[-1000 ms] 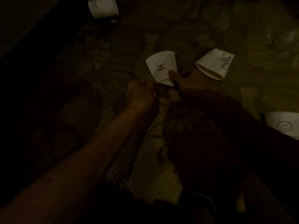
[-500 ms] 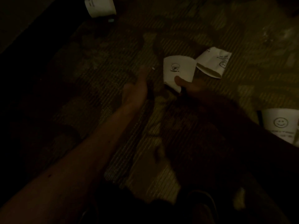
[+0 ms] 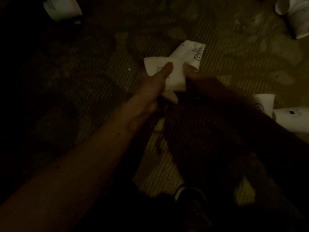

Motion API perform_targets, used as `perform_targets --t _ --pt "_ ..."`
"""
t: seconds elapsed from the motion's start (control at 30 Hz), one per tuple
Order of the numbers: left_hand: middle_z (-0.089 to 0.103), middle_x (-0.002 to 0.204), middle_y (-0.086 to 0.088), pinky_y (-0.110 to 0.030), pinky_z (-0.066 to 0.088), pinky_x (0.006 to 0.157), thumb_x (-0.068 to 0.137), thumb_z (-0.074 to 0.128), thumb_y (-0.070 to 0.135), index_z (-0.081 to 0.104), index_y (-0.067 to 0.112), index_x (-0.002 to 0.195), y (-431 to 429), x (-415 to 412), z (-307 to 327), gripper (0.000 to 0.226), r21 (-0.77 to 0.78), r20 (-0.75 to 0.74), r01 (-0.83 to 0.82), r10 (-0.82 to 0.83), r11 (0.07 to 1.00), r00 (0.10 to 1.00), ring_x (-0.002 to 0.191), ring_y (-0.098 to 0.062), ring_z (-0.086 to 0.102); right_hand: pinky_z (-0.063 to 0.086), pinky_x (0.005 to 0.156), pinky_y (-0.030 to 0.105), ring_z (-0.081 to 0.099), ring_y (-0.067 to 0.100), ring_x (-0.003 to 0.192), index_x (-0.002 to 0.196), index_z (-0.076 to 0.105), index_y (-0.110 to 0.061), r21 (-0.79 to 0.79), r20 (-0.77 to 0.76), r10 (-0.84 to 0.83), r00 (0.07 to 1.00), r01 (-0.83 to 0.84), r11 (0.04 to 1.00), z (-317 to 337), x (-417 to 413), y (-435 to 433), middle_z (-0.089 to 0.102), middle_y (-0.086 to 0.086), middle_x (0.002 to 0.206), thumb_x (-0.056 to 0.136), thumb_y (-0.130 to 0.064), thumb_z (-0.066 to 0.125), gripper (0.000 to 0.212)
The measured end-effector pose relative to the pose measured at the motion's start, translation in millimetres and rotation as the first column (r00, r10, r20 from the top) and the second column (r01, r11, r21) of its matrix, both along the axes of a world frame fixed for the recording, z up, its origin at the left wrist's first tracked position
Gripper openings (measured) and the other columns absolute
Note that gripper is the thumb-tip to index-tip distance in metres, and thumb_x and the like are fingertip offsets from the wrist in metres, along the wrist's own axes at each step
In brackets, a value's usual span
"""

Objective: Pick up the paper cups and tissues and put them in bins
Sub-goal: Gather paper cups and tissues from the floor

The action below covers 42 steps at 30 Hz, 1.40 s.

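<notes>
Left hand: the left hand [image 3: 150, 86] is pinching a white paper cup [image 3: 173, 76], thumb [image 3: 164, 69] lying flat across its printed side, other fingers hidden beneath.
Right hand: the right hand [image 3: 199, 77] is sitting in deep shadow just right of that cup; I cannot tell whether its fingers are closing on anything.
Second cup: a flattened cup [image 3: 192, 54] is lying just beyond both sets of fingertips, touching or overlapping the held one.
Other cups: more cups [image 3: 284, 114] are lying well right of the fingers.
Bins: none showing.
Risk: the thin wall is probably already buckling; squeezing harder could make it slip free, and the gloom is making a misjudged grab on the second cup likely.
</notes>
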<state>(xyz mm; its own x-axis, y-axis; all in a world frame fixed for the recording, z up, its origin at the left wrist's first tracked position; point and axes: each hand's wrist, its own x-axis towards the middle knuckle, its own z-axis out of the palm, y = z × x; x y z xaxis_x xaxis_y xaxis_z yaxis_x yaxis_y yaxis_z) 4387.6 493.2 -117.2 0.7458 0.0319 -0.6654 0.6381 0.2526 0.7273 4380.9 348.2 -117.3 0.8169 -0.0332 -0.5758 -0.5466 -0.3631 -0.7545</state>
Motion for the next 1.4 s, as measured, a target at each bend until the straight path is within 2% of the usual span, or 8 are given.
perform_targets --t 0.13,0.33,0.53,0.77,0.97,1.17,1.3,1.4 --pt "0.063 0.128 -0.01 -0.046 0.05 0.1 0.09 0.069 0.023 0.053 0.01 0.135 2 4 -2 0.049 0.018 0.021 -0.034 0.034 0.999 0.999 0.115 -0.026 0.061 0.043 0.06 0.022 0.052 0.005 0.059 0.077 0.06 -0.019 -0.2 0.211 -0.315 0.925 0.357 0.913 -10 31 -12 0.053 -0.006 0.067 0.093 -0.052 0.056 0.037" --pt "0.062 0.128 -0.01 -0.047 0.053 0.096 0.089 0.07 0.02 0.05 0.009 0.136 11 0 -6 0.052 0.001 -0.02 -0.022 0.022 1.0 1.0 0.116 -0.028 0.061 0.043 0.1 0.031 0.054 0.018 0.116 0.135 0.052 -0.011 -0.352 0.154 -0.179 0.972 0.223 0.909 -34 54 0 0.056 0.005 0.134 0.094 -0.049 0.056 0.055" --pt "0.063 0.129 -0.01 -0.047 0.052 0.097 0.088 0.071 0.02 0.053 0.009 0.134 19 4 -4 0.05 -0.038 0.001 -0.016 0.016 0.999 1.0 0.116 -0.026 0.061 0.039 0.046 0.017 0.053 0.009 0.071 0.098 0.062 -0.011 -0.224 0.107 -0.191 0.976 0.211 0.951 -28 49 -6 0.048 -0.007 0.075 0.091 -0.033 0.067 0.024" --pt "0.066 0.124 -0.008 -0.04 0.056 0.092 0.084 0.075 0.021 0.057 0.011 0.131 17 8 4 0.052 -0.051 0.027 0.033 -0.032 0.998 0.999 0.11 -0.022 0.065 0.052 0.077 0.033 0.063 0.015 0.092 0.094 0.065 -0.026 -0.077 -0.056 -0.012 0.998 0.007 0.997 -4 12 -28 0.066 -0.002 0.1 0.087 -0.04 0.068 0.016" --pt "0.076 0.099 -0.005 -0.03 0.058 0.062 0.077 0.081 0.026 0.064 0.014 0.113 -7 -7 2 0.041 -0.04 -0.055 0.213 -0.215 0.976 0.975 0.083 -0.018 0.074 0.041 0.043 0.007 0.057 -0.014 0.062 0.102 0.061 -0.032 -0.024 -0.005 -0.016 1.0 0.016 1.0 7 -51 -49 0.054 -0.026 0.081 0.089 -0.039 0.065 0.015" --pt "0.077 0.089 -0.001 -0.027 0.056 0.056 0.081 0.076 0.027 0.067 0.018 0.105 -35 -21 9 0.027 -0.088 -0.022 0.472 -0.475 0.877 0.879 0.078 -0.015 0.074 0.05 0.059 0.008 0.064 -0.013 0.076 0.089 0.065 -0.04 0.07 0.054 -0.04 0.998 0.036 0.997 17 -89 -70 0.069 -0.031 0.079 0.089 -0.034 0.065 0.006" --pt "0.075 0.105 -0.007 -0.031 0.059 0.066 0.083 0.075 0.018 0.066 0.016 0.115 -53 -29 11 0.034 -0.1 0.016 0.478 -0.478 0.873 0.878 0.093 -0.02 0.073 0.041 0.065 0.01 0.061 -0.012 0.075 0.097 0.069 -0.031 -0.19 0.143 -0.104 0.984 0.13 0.973 18 -101 -94 0.067 -0.02 0.081 0.09 -0.043 0.06 0.016" --pt "0.075 0.103 -0.009 -0.034 0.06 0.071 0.082 0.075 0.012 0.067 0.012 0.113 -64 -34 10 0.032 -0.108 0.021 0.44 -0.44 0.892 0.898 0.094 -0.022 0.073 0.046 0.083 0.028 0.059 0.01 0.101 0.118 0.061 -0.017 -0.562 0.34 -0.089 0.936 0.278 0.779 16 -101 -120 0.063 -0.002 0.111 0.089 -0.049 0.06 0.043"
